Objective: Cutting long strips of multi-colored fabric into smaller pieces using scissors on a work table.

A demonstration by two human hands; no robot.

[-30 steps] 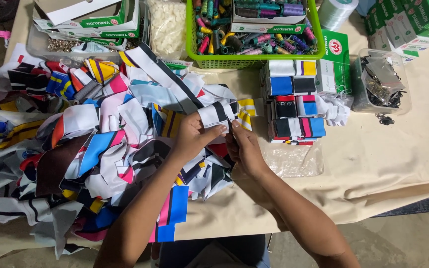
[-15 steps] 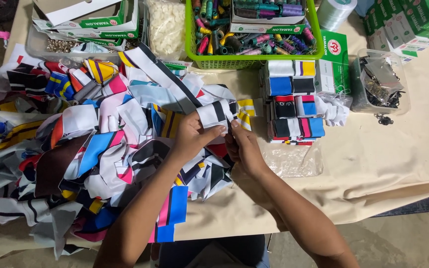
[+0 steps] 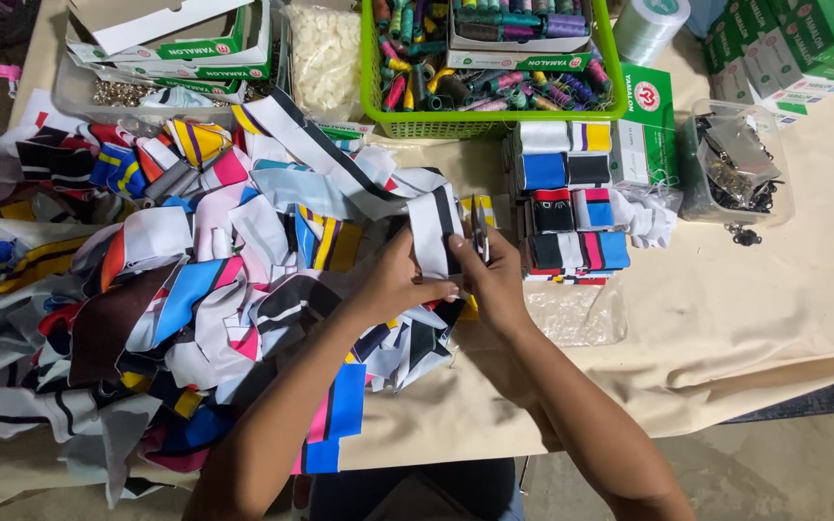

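My left hand (image 3: 400, 278) pinches a white strip of fabric with a black stripe (image 3: 430, 228), held upright over the beige table cover (image 3: 755, 318). The strip's long tail runs up and left across a heap of colourful fabric strips (image 3: 176, 289). My right hand (image 3: 496, 280) holds a small pair of metal snips (image 3: 480, 232) against the strip's right edge. Both hands almost touch at the strip's lower end.
A stack of folded colourful pieces (image 3: 571, 203) stands just right of my hands, with a clear plastic bag (image 3: 581, 314) below it. Behind are a green basket (image 3: 494, 123) of thread spools, a clear tub of metal clips (image 3: 736, 164), green boxes (image 3: 813, 39) and a bag of white bits (image 3: 325, 58).
The end of the strip, held crosswise before, now stands upright between my hands. The snips have come up beside it. My hands have barely shifted.
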